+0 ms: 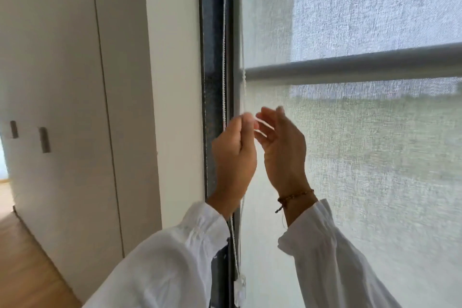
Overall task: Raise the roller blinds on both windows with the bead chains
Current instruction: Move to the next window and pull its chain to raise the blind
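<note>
Bead chain (224,62): hanging along the dark frame, left of the lowered blind (375,157); probably light, limp, slippery.
Left hand (233,155): pinching one strand.
Right hand (281,147): fingers hanging loosely spread, gripping nothing.

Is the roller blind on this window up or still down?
Still down. The roller blind fabric covers the glass from top to bottom of the view, with the window's crossbar and the outdoors showing only faintly through the weave.
</note>
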